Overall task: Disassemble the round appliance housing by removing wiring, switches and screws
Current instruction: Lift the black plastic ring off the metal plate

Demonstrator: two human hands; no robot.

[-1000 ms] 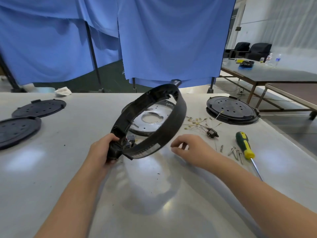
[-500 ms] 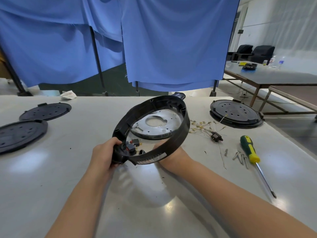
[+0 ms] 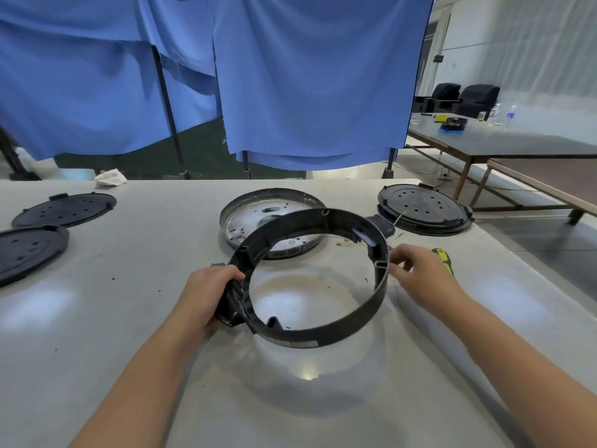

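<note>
A black round plastic housing ring [image 3: 326, 331] is held a little above the grey table [image 3: 129, 350], nearly level, its opening facing up. My left hand [image 3: 206, 295] grips its left side at the bulky handle section. My right hand [image 3: 420, 276] is at the ring's right rim, fingers curled and touching its outer wall. Loose wires [image 3: 345, 242] lie on the table behind the ring, partly hidden by it.
A round metal plate [image 3: 258, 218] lies behind the ring. One black perforated disc [image 3: 423, 208] sits at the back right and two black discs [image 3: 64, 208] at the left. A green-and-yellow screwdriver [image 3: 444, 258] peeks out behind my right hand. A second table stands at the far right.
The ring has been tipped down from a steep tilt to nearly level. My right hand came out from under its front and went to the right rim.
</note>
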